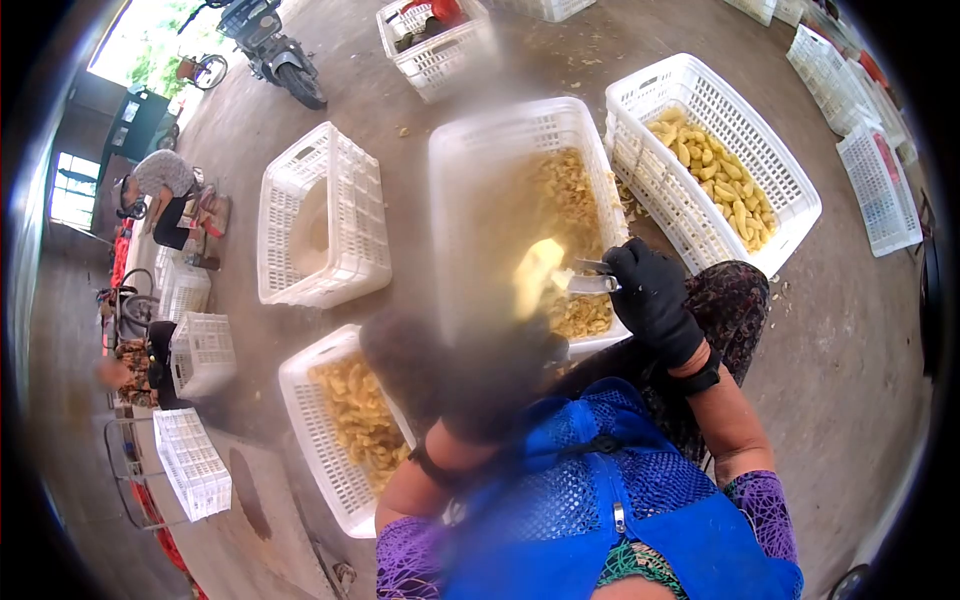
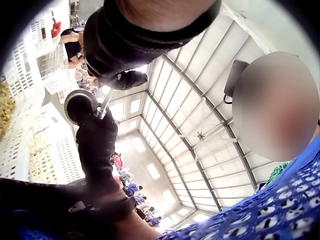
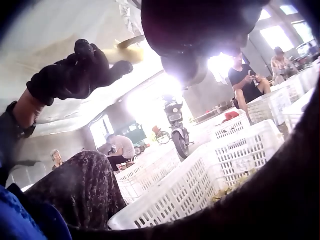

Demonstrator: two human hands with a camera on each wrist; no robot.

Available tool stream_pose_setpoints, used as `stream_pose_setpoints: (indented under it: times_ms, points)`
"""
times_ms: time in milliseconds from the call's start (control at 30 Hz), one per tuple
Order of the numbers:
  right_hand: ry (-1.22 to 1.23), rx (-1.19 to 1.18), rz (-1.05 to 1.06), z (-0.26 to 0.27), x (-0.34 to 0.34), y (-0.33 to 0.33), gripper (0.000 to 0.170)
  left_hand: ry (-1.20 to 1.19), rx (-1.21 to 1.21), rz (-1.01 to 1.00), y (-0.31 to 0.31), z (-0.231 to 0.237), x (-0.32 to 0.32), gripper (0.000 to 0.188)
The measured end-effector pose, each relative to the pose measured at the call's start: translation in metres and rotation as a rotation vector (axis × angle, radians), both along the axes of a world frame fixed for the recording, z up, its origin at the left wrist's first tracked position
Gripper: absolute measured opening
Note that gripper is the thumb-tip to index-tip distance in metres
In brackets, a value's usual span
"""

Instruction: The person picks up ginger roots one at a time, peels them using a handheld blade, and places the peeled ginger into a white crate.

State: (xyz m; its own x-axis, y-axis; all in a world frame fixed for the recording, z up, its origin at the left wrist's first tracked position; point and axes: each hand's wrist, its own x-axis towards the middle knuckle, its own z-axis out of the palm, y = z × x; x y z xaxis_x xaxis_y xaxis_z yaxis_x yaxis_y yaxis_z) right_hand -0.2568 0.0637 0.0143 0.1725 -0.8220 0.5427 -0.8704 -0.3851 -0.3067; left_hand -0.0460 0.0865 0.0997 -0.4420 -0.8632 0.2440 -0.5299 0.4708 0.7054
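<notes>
As the left hand [image 3: 72, 76] holds produce [image 1: 535, 275], the right hand [image 1: 655, 303] grips a metal tool [image 1: 592, 284].

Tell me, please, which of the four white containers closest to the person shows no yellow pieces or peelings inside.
The upper-left crate in the head view: something pale and rounded shows inside it, whereas the other three hold yellow pieces or peelings.

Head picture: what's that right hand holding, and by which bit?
The right hand holds a metal tool by the end away from the yellow food.
</notes>
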Motion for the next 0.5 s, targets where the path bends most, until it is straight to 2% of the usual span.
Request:
stream_pose_setpoints:
  times_ms: [67, 133, 167, 200, 233, 267, 333, 467, 500]
  points:
    - [-0.048, -0.029, 0.024, -0.004, 0.003, 0.001, 0.026, -0.014, -0.025, -0.015, -0.003, 0.003, 0.000, 0.009]
    - [-0.593, 0.154, 0.310, -0.005, 0.013, 0.006, 0.022, -0.019, -0.048, -0.032, -0.002, -0.002, 0.001, 0.010]
    - [-0.592, 0.154, 0.308, 0.005, 0.015, 0.008, 0.022, 0.138, 0.079, -0.001, -0.001, -0.013, 0.001, 0.009]
    - [-0.975, 0.416, 0.200, 0.024, 0.014, 0.010, 0.022, 0.295, 0.206, 0.030, -0.001, -0.018, 0.001, 0.009]
    - [-1.351, 0.684, 0.078, 0.033, 0.014, 0.011, 0.023, 0.315, 0.227, 0.050, 0.000, -0.021, 0.003, 0.009]
    - [-1.354, 0.685, 0.076, 0.026, 0.011, 0.010, 0.023, 0.303, 0.208, 0.059, 0.000, -0.021, 0.003, 0.008]
    - [-0.513, 0.136, 0.264, 0.006, 0.003, 0.008, 0.021, 0.281, 0.170, 0.074, 0.001, -0.021, 0.002, 0.008]
    - [-0.422, 0.004, 0.229, 0.012, 0.014, 0.012, 0.021, 0.248, 0.110, 0.079, 0.002, -0.020, 0.000, 0.007]
    - [-0.328, -0.008, 0.227, 0.005, 0.012, 0.011, 0.020, 0.244, 0.097, 0.079, 0.003, -0.021, -0.001, 0.007]
